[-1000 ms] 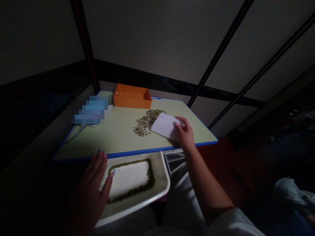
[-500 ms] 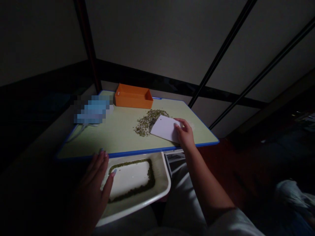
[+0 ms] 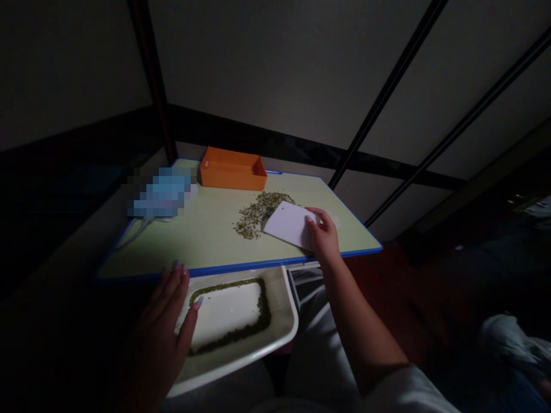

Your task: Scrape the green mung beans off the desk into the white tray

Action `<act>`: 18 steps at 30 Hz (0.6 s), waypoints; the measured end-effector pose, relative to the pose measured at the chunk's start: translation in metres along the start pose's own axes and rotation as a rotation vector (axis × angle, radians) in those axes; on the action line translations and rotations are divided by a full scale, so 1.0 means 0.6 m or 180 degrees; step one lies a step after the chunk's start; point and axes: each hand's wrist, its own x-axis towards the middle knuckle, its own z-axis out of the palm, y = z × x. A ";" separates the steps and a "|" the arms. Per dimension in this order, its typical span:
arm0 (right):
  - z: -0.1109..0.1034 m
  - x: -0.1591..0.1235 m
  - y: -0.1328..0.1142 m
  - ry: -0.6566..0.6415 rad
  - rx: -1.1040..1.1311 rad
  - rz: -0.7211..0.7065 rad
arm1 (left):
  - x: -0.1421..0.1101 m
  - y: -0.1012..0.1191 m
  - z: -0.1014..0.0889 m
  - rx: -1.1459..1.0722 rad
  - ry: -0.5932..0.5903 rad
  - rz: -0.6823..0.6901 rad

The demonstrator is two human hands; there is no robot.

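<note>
My right hand (image 3: pixel 323 232) grips a flat white scraper (image 3: pixel 289 223) with a small hole near one corner. Its far edge rests against a spread of small greenish-brown grains (image 3: pixel 253 215) on the pale table top (image 3: pixel 202 241). Some grains behind the scraper are hidden. Below the table's blue front edge is a white tray (image 3: pixel 286 312), with a band of green grains (image 3: pixel 241 332) around its inner floor. My left hand (image 3: pixel 170 321) lies over the tray's left side, fingers stretched and apart, holding nothing; it covers that side of the rim.
An orange open box (image 3: pixel 233 172) stands at the back of the table. At the back left is a blurred blue item (image 3: pixel 166 192) with a pale cable (image 3: pixel 135 234). Panelled walls rise behind the table. A pale cloth-like shape (image 3: pixel 501 332) shows at the lower right.
The scraper has shifted very slightly toward me in my right hand, and the view has moved a little. My left hand and the tray look unchanged.
</note>
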 end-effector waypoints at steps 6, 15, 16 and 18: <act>0.003 -0.001 0.002 -0.0024 0.0017 0.0040 | -0.002 -0.001 0.002 -0.0038 -0.0026 -0.0064; 0.006 0.000 0.006 -0.0113 0.0005 -0.0013 | -0.003 -0.003 0.004 -0.0055 0.0020 -0.0030; 0.006 0.000 0.006 -0.0113 0.0002 0.0011 | -0.003 -0.004 0.004 -0.0064 0.0021 -0.0025; 0.006 0.001 0.007 -0.0094 -0.0008 0.0053 | -0.004 -0.004 0.003 -0.0079 -0.0016 -0.0029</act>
